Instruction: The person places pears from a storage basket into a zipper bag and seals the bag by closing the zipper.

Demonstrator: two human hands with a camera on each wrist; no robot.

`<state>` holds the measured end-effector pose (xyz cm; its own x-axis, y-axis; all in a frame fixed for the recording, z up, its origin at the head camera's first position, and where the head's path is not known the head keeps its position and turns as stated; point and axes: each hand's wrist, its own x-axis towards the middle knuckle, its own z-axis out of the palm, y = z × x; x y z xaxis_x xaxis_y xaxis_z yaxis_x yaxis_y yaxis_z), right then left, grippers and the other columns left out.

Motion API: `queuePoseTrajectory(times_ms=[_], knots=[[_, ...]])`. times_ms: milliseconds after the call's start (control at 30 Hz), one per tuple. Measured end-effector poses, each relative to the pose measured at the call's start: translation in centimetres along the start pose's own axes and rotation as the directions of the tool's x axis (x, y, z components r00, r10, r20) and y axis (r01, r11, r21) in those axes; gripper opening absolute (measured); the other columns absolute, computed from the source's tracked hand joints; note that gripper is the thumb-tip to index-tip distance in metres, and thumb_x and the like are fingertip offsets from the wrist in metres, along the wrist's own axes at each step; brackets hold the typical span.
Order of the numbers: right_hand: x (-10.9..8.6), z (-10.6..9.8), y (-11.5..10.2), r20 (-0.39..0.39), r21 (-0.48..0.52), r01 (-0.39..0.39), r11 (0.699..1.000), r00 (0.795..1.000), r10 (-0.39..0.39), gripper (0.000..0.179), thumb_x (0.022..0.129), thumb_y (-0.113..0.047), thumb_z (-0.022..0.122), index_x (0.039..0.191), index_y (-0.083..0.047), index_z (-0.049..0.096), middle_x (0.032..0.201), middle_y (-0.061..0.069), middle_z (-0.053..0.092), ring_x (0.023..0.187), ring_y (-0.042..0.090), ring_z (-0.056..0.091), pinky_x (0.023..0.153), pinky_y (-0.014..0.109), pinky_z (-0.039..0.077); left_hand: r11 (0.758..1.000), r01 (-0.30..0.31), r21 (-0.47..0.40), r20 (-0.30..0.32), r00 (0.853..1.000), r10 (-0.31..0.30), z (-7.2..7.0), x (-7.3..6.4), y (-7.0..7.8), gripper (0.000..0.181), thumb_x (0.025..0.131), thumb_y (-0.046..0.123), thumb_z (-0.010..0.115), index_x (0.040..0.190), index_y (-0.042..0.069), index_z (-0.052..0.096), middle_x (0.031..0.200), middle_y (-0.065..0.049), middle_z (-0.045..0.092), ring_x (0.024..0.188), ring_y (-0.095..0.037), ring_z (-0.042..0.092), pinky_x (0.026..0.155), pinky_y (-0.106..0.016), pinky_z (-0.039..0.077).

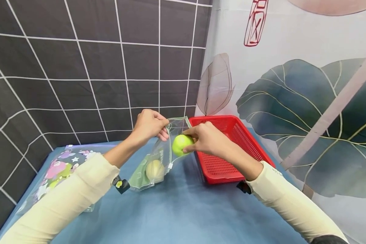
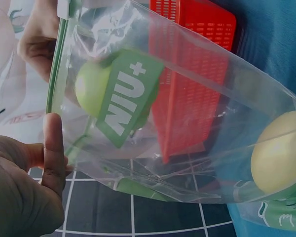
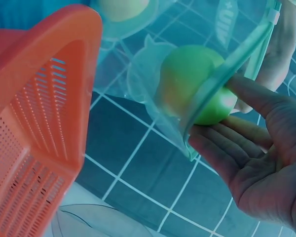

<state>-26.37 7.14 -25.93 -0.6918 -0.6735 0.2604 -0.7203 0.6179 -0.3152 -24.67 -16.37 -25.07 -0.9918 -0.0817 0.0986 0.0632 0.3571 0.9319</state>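
Note:
My left hand pinches the rim of a clear zip bag with a green zip edge and holds its mouth apart. My right hand grips a green apple at the bag's mouth. In the right wrist view the apple is partly past the zip edge, with the fingers behind it. A pale yellow round fruit lies at the bottom of the bag. Through the plastic, the left wrist view shows the apple partly covered by a green printed label.
A red perforated basket stands to the right of the bag on the blue tablecloth. On the left, a printed plastic bag with cartoon figures lies partly under my left arm. A dark gridded backdrop rises behind the table.

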Motion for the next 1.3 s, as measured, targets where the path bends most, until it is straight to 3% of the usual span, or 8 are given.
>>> queuePoseTrajectory(times_ms=[133, 200, 367, 567, 700, 833, 1000, 1300], knots=[[0.2, -0.1, -0.1, 0.013, 0.011, -0.030, 1.000, 0.999, 0.030, 0.059, 0.087, -0.029, 0.100, 0.138, -0.008, 0.081, 0.079, 0.004, 0.073, 0.068, 0.016, 0.058, 0.067, 0.030, 0.056, 1.000, 0.000, -0.008, -0.011, 1.000, 0.000, -0.1, -0.2, 0.2, 0.024, 0.102, 0.003, 0.066, 0.114, -0.012, 0.079, 0.066, -0.010, 0.076, 0.051, -0.016, 0.077, 0.060, -0.039, 0.071], [0.1, -0.1, -0.2, 0.012, 0.025, -0.048, 0.999, 0.999, 0.048, 0.060, 0.088, -0.030, 0.099, 0.140, -0.008, 0.080, 0.090, 0.007, 0.082, 0.068, 0.016, 0.063, 0.069, 0.032, 0.061, 1.000, 0.003, -0.014, -0.013, 1.000, -0.003, -0.1, -0.2, 0.2, 0.024, 0.102, 0.003, 0.066, 0.115, -0.013, 0.079, 0.066, -0.010, 0.076, 0.052, -0.016, 0.077, 0.060, -0.038, 0.071], [-1.0, 0.4, -0.2, -0.079, 0.126, 0.001, 0.992, 0.997, 0.009, 0.046, 0.093, -0.028, 0.095, 0.133, -0.008, 0.084, 0.121, 0.012, 0.087, 0.098, 0.025, 0.087, 0.086, 0.040, 0.073, 1.000, 0.010, -0.026, -0.026, 1.000, -0.011, -0.2, -0.4, 0.0, 0.024, 0.103, 0.003, 0.067, 0.116, -0.014, 0.078, 0.067, -0.010, 0.076, 0.052, -0.017, 0.077, 0.059, -0.036, 0.070], [-3.7, 1.3, -0.5, -0.279, 0.256, 0.123, 0.959, 0.959, -0.049, 0.018, 0.093, -0.016, 0.094, 0.110, -0.010, 0.091, 0.098, 0.002, 0.089, 0.085, 0.013, 0.086, 0.075, 0.029, 0.071, 0.999, 0.006, -0.036, -0.025, 1.000, -0.007, 0.4, -0.2, -0.2, 0.023, 0.105, 0.006, 0.070, 0.115, -0.013, 0.077, 0.066, -0.010, 0.076, 0.050, -0.016, 0.076, 0.059, -0.037, 0.070], [-5.7, 1.6, -0.9, -0.330, 0.311, 0.110, 0.944, 0.944, -0.001, 0.008, 0.094, -0.016, 0.093, 0.102, -0.017, 0.092, 0.087, -0.005, 0.086, 0.073, 0.006, 0.080, 0.066, 0.024, 0.066, 0.999, -0.005, -0.038, -0.027, 1.000, 0.004, 1.0, 0.0, 0.1, 0.023, 0.103, 0.006, 0.070, 0.113, -0.013, 0.078, 0.065, -0.010, 0.075, 0.048, -0.016, 0.075, 0.058, -0.038, 0.070], [-7.4, 1.9, -1.7, -0.276, 0.343, 0.028, 0.939, 0.959, 0.072, 0.003, 0.095, -0.023, 0.092, 0.097, -0.021, 0.092, 0.077, -0.009, 0.082, 0.063, 0.005, 0.071, 0.058, 0.023, 0.059, 1.000, -0.016, -0.023, -0.026, 1.000, 0.015, 1.7, 0.1, 0.3, 0.022, 0.103, 0.006, 0.071, 0.113, -0.011, 0.079, 0.066, -0.010, 0.075, 0.047, -0.015, 0.074, 0.056, -0.036, 0.069], [-8.6, 2.9, -3.0, -0.103, 0.343, -0.084, 0.935, 0.987, 0.127, 0.022, 0.104, -0.039, 0.083, 0.088, -0.025, 0.091, 0.072, -0.014, 0.081, 0.065, 0.000, 0.073, 0.057, 0.024, 0.054, 0.999, -0.034, 0.023, -0.031, 0.999, 0.035, 2.3, 0.5, 0.6, 0.020, 0.103, 0.008, 0.073, 0.112, -0.009, 0.080, 0.065, -0.010, 0.075, 0.046, -0.014, 0.072, 0.053, -0.035, 0.068], [-7.2, 5.6, -4.4, -0.012, 0.329, -0.196, 0.924, 0.977, 0.211, 0.044, 0.101, -0.068, 0.075, 0.081, -0.030, 0.089, 0.066, -0.018, 0.077, 0.061, 0.005, 0.072, 0.054, 0.030, 0.055, 0.986, -0.107, 0.128, -0.020, 0.994, 0.110, 2.8, 0.8, 0.9, 0.021, 0.104, 0.017, 0.082, 0.092, 0.000, 0.078, 0.059, -0.011, 0.072, 0.040, -0.016, 0.067, 0.047, -0.037, 0.065]])
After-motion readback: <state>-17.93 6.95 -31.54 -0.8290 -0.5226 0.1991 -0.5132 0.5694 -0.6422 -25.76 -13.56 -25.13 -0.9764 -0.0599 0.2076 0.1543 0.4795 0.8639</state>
